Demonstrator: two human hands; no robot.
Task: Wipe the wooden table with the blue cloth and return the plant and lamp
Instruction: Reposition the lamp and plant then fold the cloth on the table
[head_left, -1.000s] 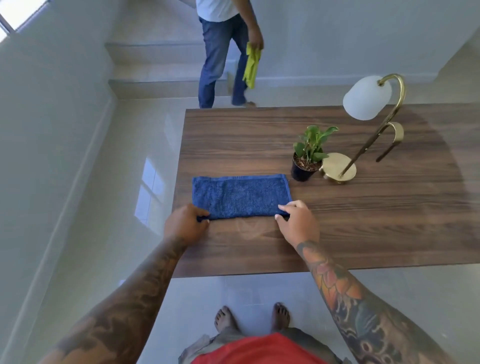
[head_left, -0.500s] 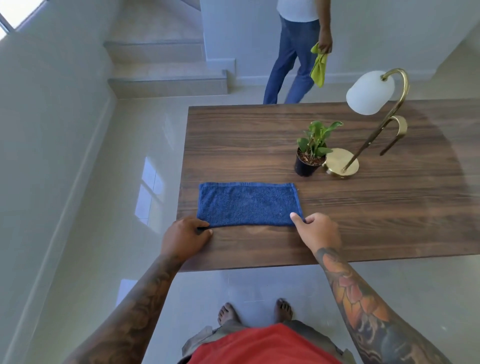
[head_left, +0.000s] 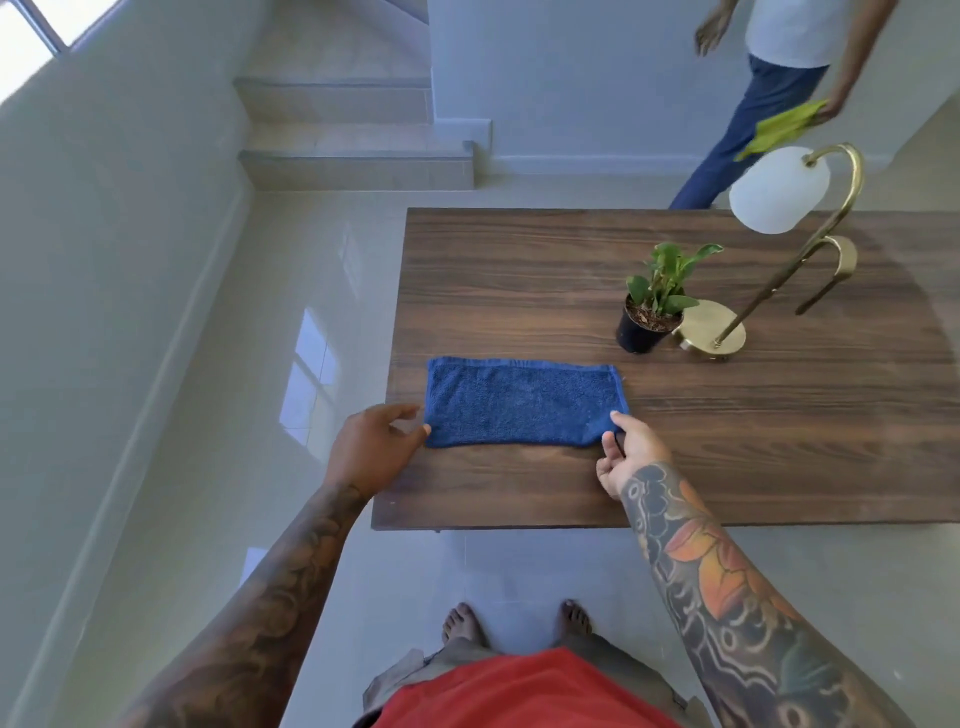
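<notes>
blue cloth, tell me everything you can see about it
The blue cloth is a dark blue terry towel, laid flat as a neat long rectangle, apparently folded, with a hemmed far edge. It lies on the wooden table near the left end, its left end reaching the table's left edge. The right hand pinches its near right corner, lifting it slightly. The left hand is open at the near left corner, a fingertip at its edge. The plant and lamp stand apart from it.
</notes>
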